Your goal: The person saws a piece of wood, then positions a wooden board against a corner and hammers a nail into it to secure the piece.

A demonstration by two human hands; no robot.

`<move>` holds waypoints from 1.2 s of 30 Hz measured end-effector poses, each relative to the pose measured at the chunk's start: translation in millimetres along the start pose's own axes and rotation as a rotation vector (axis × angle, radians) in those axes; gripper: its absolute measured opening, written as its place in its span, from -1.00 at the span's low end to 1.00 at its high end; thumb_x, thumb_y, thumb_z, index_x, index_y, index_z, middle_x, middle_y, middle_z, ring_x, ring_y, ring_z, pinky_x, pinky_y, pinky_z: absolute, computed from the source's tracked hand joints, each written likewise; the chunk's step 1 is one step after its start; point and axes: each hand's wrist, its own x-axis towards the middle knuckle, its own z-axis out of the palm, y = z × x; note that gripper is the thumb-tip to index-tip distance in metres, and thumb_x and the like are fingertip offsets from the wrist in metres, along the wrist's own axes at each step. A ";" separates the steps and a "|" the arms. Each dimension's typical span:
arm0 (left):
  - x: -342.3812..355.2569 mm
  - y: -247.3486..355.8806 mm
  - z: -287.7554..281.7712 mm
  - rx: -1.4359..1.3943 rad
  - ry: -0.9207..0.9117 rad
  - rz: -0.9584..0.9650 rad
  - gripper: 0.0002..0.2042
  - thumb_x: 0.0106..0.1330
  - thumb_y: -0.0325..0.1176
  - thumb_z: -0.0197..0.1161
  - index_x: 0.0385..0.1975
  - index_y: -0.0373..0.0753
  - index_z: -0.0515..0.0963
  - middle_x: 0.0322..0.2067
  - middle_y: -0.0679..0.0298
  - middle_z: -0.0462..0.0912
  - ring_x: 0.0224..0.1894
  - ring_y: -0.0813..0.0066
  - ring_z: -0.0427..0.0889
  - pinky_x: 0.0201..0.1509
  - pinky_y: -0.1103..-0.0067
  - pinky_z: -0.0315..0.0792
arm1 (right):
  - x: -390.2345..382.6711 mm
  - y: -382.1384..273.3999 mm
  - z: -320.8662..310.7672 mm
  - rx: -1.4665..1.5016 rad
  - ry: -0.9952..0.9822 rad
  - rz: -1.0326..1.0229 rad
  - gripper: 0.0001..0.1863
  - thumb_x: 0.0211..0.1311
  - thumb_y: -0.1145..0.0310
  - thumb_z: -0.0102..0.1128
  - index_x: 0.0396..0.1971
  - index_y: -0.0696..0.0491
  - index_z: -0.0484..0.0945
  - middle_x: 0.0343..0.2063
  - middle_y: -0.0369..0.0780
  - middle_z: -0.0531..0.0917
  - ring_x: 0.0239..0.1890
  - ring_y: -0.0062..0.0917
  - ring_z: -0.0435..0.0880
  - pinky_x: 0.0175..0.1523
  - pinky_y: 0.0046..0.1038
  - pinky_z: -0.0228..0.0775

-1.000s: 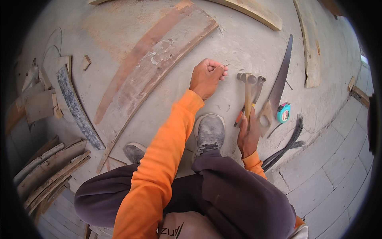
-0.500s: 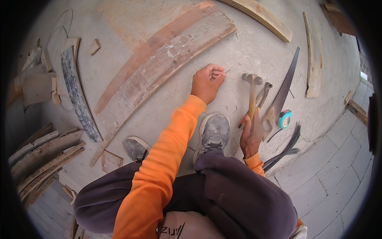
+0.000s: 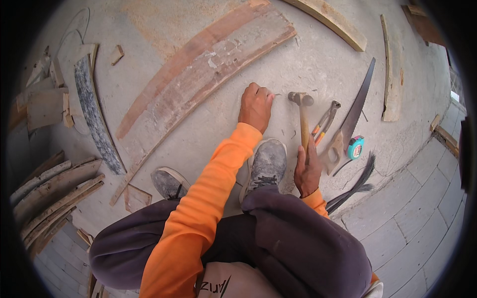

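Note:
My right hand [image 3: 308, 171] is wrapped round the wooden handle of a hammer [image 3: 304, 119], its metal head pointing away from me above the floor. Ahead of my left shoe, my left hand [image 3: 256, 105] is closed low over the concrete, its back turned up. A thin nail [image 3: 278, 94] shows just beyond its fingertips; most of the grip is hidden. Right of the hammer lie pincers [image 3: 328, 119] with orange-and-yellow handles. A handsaw [image 3: 355, 109] and a teal tape measure [image 3: 355, 147] rest farther right. Past my left hand lies a long curved wooden board [image 3: 213, 74].
Dark bristly strands [image 3: 360, 181] lie by my right forearm. A thick beam [image 3: 328, 22] and a narrow plank [image 3: 392, 74] lie far off. Curved boards [image 3: 59, 193] are stacked at left, near a grey-stained curved strip [image 3: 97, 114]. My shoes [image 3: 268, 164] are planted between my hands.
My left hand has rolled over so its back faces up, and the nail shows less. The hammer has shifted left with my right hand, uncovering more of the pincers.

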 end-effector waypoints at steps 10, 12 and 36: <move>9.6 -0.1 -5.1 -0.154 -0.112 -0.239 -0.92 0.22 -0.50 0.38 -0.41 -0.36 0.62 -0.29 0.01 0.56 -0.19 0.00 0.58 -0.07 0.24 0.46 | 17.7 -4.0 -0.2 -0.142 0.038 -0.263 -0.51 0.47 0.53 0.09 0.36 0.18 0.38 0.13 0.10 0.63 0.07 -0.06 0.72 0.10 -0.28 0.59; 11.2 -1.8 -4.7 -0.139 -0.090 -0.255 -0.92 0.19 -0.51 0.39 -0.43 -0.36 0.62 -0.30 0.01 0.57 -0.21 0.01 0.59 -0.09 0.24 0.48 | 18.7 -5.0 0.9 -0.146 0.026 -0.266 -0.51 0.46 0.53 0.10 0.36 0.18 0.38 0.12 0.10 0.63 0.06 -0.06 0.73 0.09 -0.28 0.60; 31.2 10.6 -14.5 -0.196 -0.100 -0.529 -0.88 0.15 -0.51 0.45 -0.55 -0.39 0.65 -0.41 -0.03 0.71 -0.37 0.07 0.71 -0.18 0.29 0.57 | 24.8 -28.7 -3.3 -0.200 0.003 -0.171 -0.50 0.45 0.56 0.11 0.36 0.23 0.37 0.12 0.08 0.64 0.06 -0.10 0.73 0.08 -0.29 0.61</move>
